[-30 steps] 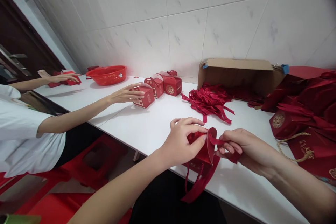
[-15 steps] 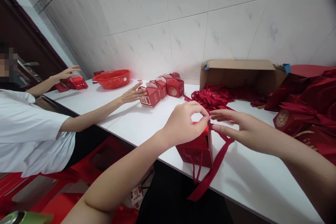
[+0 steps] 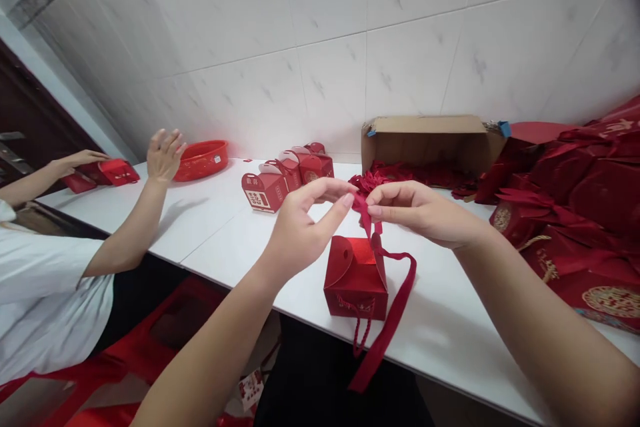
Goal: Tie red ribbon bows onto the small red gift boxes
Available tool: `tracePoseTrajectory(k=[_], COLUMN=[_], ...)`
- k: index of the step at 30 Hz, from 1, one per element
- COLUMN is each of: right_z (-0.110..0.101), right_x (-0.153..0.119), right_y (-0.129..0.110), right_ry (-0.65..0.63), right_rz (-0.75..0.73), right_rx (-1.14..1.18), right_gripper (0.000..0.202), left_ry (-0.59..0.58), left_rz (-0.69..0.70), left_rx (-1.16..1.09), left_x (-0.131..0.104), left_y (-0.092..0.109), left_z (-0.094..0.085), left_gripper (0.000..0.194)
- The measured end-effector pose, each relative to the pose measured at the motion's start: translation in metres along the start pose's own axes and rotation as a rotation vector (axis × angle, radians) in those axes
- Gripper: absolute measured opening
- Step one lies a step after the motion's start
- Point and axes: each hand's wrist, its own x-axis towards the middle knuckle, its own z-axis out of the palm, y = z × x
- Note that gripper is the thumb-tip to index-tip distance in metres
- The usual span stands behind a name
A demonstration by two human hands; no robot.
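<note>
Raised now, both hands (image 3: 300,230) (image 3: 420,213) pinch ribbon (image 3: 387,300) above the table-edge box (image 3: 356,277).

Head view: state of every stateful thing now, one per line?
Small red gift box: closed, upright at the white table's front edge.
Dark red ribbon: pinched above the box by both hands, one end hanging past the table edge.
Left hand: pinching ribbon.
Right hand: pinching ribbon.
Brown cardboard carton: on its side, open, ribbons spilling out.
Row of red boxes: closed.
Red plastic basin: upright.
</note>
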Motion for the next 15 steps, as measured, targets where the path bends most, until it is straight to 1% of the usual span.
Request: tracePoseTrajectory(k=[3, 6, 8, 10, 11, 13, 15], right_z=[-0.002, -0.006, -0.006, -0.004, -0.002, 0.005, 0.014], right_x=[-0.005, -0.017, -0.024, -0.026, -0.025, -0.019, -0.011], right_y=[-0.007, -0.023, -0.031, -0.034, -0.033, -0.026, -0.015], right_ry=[0.142, 0.249, 0.273, 0.268, 0.260, 0.235, 0.177], right_rz=[-0.090, -0.243, -0.340, -0.380, -0.369, -0.288, -0.139], right_rx=[0.101, 0.188, 0.225, 0.243, 0.239, 0.183, 0.058], right_gripper=[0.019, 0.014, 0.018, 0.024, 0.026, 0.027, 0.024], left_ry=[-0.076, -0.247, -0.306, -0.290, -0.264, -0.200, -0.126], left_rz=[-0.100, -0.176, -0.189, -0.190, -0.194, -0.221, -0.267], left_rx=[0.158, 0.308, 0.324, 0.287, 0.254, 0.166, 0.073], left_x=[-0.023, -0.045, -0.052, -0.055, -0.056, -0.057, -0.059], left_y=[-0.005, -0.015, -0.021, -0.026, -0.028, -0.033, -0.038], left_z=[-0.007, -0.007, -0.005, -0.003, -0.003, -0.003, -0.002], left_gripper=[0.027, 0.020, 0.017, 0.014, 0.014, 0.017, 0.021])
